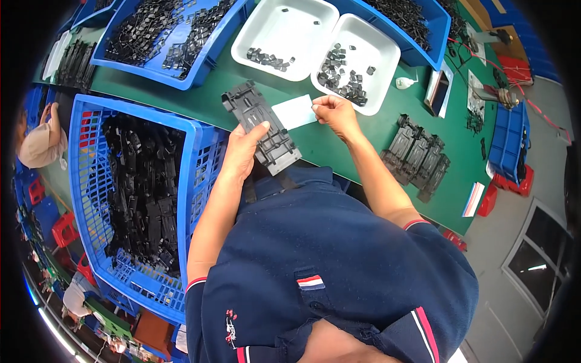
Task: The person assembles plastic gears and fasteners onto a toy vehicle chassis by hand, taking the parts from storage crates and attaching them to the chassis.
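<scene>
My left hand [242,148] grips a long black moulded plastic part [260,124] by its lower left side, thumb across its face. The part is tilted over the front edge of the green table. Just right of it is a pale blue sheet [295,113], its left end against the part. My right hand [338,118] is closed in a pinch at the sheet's right edge. Whether it grips the sheet or some small piece is hidden by the fingers. Beyond my hands are two white trays [247,33] [392,57] with small black plastic pieces.
Several similar black parts [416,154] lie in a row on the green table [357,154] at right. A blue crate [190,136] full of black parts stands at left. Blue bins [136,71] [437,54] stand at the back. A small white bottle [405,82] is right of the trays.
</scene>
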